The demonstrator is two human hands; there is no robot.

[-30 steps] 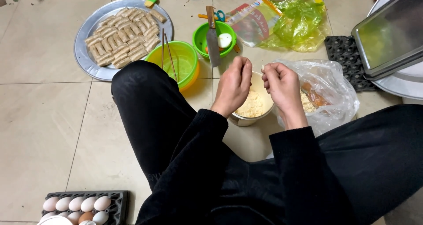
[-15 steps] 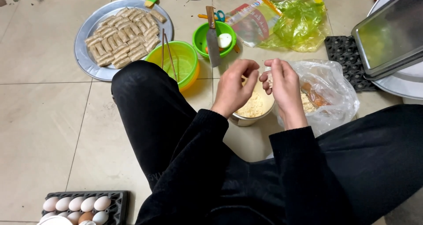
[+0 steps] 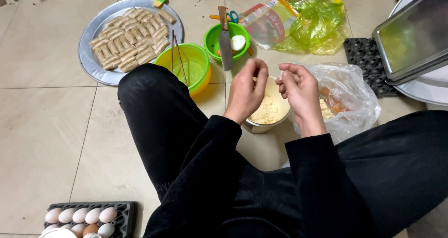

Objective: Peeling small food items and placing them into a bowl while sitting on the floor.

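Hovering over a round white bowl of pale yellow crumbs [image 3: 268, 111], the left hand [image 3: 246, 92] and right hand [image 3: 301, 91] nearly meet at the fingertips. Left grip: thumb and fingers pinched together; whether anything sits between them cannot be told. Right grip: fingers curled inward with the tips close together, apparently holding nothing visible. Neither hand touches the bowl rim.

The bowl stands on the tiled floor [image 3: 42, 126] between the person's knees. Just beside it on the right lies a crumpled clear plastic bag with orange and pale contents [image 3: 350, 98]. Ahead of the left hand stands a yellow-green plastic bowl [image 3: 189, 68] with a pair of thin chopsticks [image 3: 176, 56] resting across it. Beyond that, a round metal tray of beige rolls [image 3: 128, 37]. A small green bowl [image 3: 219, 40] carries a cleaver [image 3: 225, 40] laid across its rim. A dark egg tray with pale eggs [image 3: 86, 215] sits near the lower left.
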